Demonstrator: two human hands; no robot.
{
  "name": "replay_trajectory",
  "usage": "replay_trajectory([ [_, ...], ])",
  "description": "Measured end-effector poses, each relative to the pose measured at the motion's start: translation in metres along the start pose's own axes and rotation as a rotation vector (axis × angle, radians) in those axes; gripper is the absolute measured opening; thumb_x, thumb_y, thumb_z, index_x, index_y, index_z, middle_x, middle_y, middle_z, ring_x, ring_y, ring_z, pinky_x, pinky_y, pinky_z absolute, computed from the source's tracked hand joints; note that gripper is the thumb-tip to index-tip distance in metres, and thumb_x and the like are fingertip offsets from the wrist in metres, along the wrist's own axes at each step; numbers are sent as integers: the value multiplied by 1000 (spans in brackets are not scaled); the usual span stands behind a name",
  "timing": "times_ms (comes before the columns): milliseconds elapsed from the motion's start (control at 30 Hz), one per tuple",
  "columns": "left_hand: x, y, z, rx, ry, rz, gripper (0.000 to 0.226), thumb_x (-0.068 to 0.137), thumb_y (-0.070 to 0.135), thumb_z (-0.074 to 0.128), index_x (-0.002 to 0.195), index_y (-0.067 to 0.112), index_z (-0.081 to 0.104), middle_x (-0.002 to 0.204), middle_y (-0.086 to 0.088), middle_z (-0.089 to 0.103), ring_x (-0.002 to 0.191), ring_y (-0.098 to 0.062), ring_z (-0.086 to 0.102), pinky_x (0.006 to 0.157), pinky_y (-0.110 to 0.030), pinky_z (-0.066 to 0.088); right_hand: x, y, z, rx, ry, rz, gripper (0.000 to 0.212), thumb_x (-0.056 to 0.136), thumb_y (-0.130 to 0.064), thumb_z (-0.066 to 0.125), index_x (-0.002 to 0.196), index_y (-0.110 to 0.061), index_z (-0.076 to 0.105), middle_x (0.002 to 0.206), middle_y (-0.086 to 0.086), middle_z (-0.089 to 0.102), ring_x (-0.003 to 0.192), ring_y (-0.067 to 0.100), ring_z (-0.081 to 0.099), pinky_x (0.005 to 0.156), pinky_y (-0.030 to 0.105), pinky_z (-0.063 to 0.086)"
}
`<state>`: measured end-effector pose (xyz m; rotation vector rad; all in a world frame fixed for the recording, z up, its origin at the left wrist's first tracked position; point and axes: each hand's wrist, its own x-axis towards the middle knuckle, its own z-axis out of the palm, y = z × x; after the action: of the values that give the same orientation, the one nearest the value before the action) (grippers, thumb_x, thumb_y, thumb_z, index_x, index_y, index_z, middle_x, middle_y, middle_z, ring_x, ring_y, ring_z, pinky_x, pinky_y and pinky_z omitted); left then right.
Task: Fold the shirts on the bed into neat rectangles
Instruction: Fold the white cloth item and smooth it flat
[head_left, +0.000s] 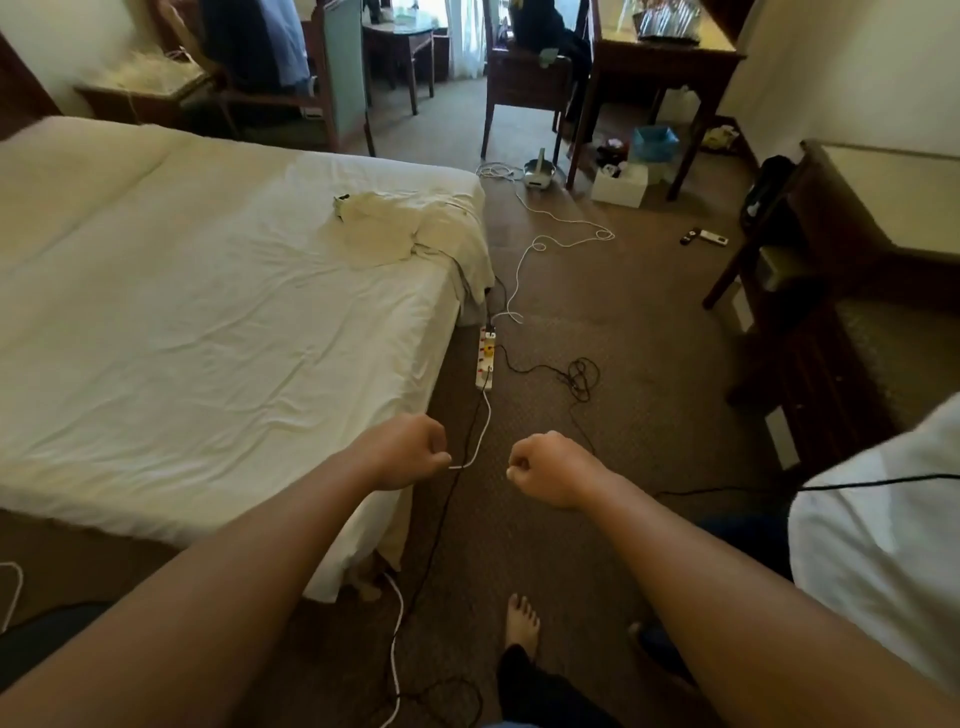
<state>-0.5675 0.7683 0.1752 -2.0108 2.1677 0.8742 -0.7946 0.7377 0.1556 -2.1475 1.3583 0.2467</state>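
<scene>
A crumpled cream shirt (384, 226) lies in a loose heap near the far right corner of the bed (182, 322), which is covered by a wrinkled white sheet. Both my arms stretch forward over the bed's near right corner and the carpet. My left hand (402, 452) is curled into a fist and holds nothing. My right hand (548, 467) is also a fist with nothing in it. Both hands are well short of the shirt.
A white power strip (485, 358) with black and white cables lies on the carpet beside the bed. Wooden chairs (524, 88), a desk (665, 67) and a dark cabinet (831, 312) stand around. My bare foot (522, 621) is on the carpet.
</scene>
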Motion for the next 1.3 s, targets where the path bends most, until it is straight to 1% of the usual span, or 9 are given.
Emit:
replay_trajectory([
  [267,97,8,-50,-17,-10,-69,18,96,39,61,99,25,72,98,4,68,90,-13,65,84,-39,56,99,44,-92,-63,-37,2,19,98,-31,56,104,-23,72,103,0,66,91,19,65,84,44,58],
  [300,133,0,-69,-19,4,-105,18,96,40,61,100,26,72,98,4,68,91,-13,64,85,-40,56,141,50,-117,-83,-45,-11,19,98,-32,56,103,-23,71,102,0,66,91,18,65,84,44,58],
  [500,196,-23,-112,-5,-10,-149,25,97,41,61,109,22,71,110,0,68,100,-18,63,89,-37,53,218,49,-158,-114,-49,-84,19,98,-31,56,98,-21,72,97,1,67,87,20,66,81,44,59],
  [667,262,-64,-166,-58,24,-181,23,95,42,64,109,25,70,112,3,67,98,-15,62,87,-36,54,311,32,-201,-139,-60,-131,26,98,-25,55,72,-28,58,82,-1,62,77,21,63,65,36,52],
  [833,328,-116,-227,-125,45,-184,28,97,43,63,112,21,70,114,1,65,98,-15,62,91,-37,54,410,-3,-239,-162,-73,-122,20,97,-29,53,93,-17,69,90,3,67,79,23,67,74,44,61],
  [933,363,-152,-266,-108,59,-219,26,96,44,63,110,23,70,117,1,66,101,-17,62,92,-40,53,465,-27,-260,-189,-79,-169,19,97,-31,52,87,-21,64,90,2,64,79,24,65,72,40,58],
  [1067,399,-191,-308,-120,97,-263,23,97,38,61,109,22,72,119,-2,66,104,-20,62,92,-39,52,523,-51,-283,-221,-89,-199,25,99,-31,49,108,-19,69,102,5,67,88,24,64,79,38,58],
  [1200,436,-230,-341,-126,121,-310,23,97,36,59,109,21,72,120,-3,67,107,-23,61,93,-39,52,591,-66,-295,-214,-92,-221,26,99,-32,51,108,-19,72,105,4,69,90,23,64,81,38,58],
  [1300,468,-262,-362,-150,128,-352,22,97,37,60,109,22,71,119,-3,67,106,-23,62,93,-40,53,650,-78,-302,-250,-133,-245,30,100,-32,49,115,-16,70,111,6,67,97,26,64,79,33,54],
])
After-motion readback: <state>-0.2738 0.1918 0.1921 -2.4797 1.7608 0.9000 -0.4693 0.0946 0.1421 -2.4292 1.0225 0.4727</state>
